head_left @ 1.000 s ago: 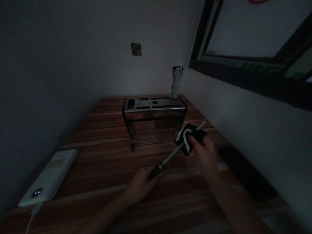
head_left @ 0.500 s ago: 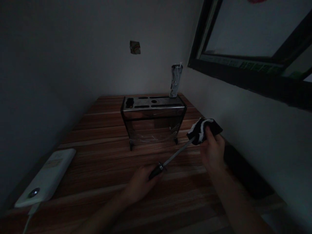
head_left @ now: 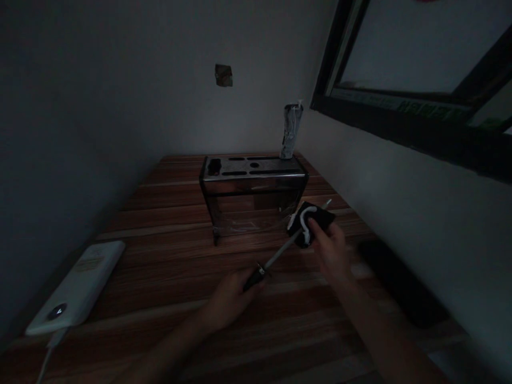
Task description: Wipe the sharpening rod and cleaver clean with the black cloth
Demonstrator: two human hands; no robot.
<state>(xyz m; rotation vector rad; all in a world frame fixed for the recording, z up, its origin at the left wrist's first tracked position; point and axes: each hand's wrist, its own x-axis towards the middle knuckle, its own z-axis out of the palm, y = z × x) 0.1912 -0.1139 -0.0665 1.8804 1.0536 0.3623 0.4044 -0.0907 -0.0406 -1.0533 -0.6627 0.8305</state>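
We reach both bare arms forward, left forearm (head_left: 180, 335) slanting inward to a left hand (head_left: 232, 296) curled in a grip, right forearm (head_left: 370, 320) to a right hand (head_left: 331, 250) farther out, pinching, thumb (head_left: 316, 228) uppermost.

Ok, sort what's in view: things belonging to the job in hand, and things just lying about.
In the job:
black-handled rod, its handle in the left hand
black-and-white cloth, held against the rod by the right hand

Apparently just lying about:
slotted metal rack, untouched
wrapped upright object
white device with cable
flat black object
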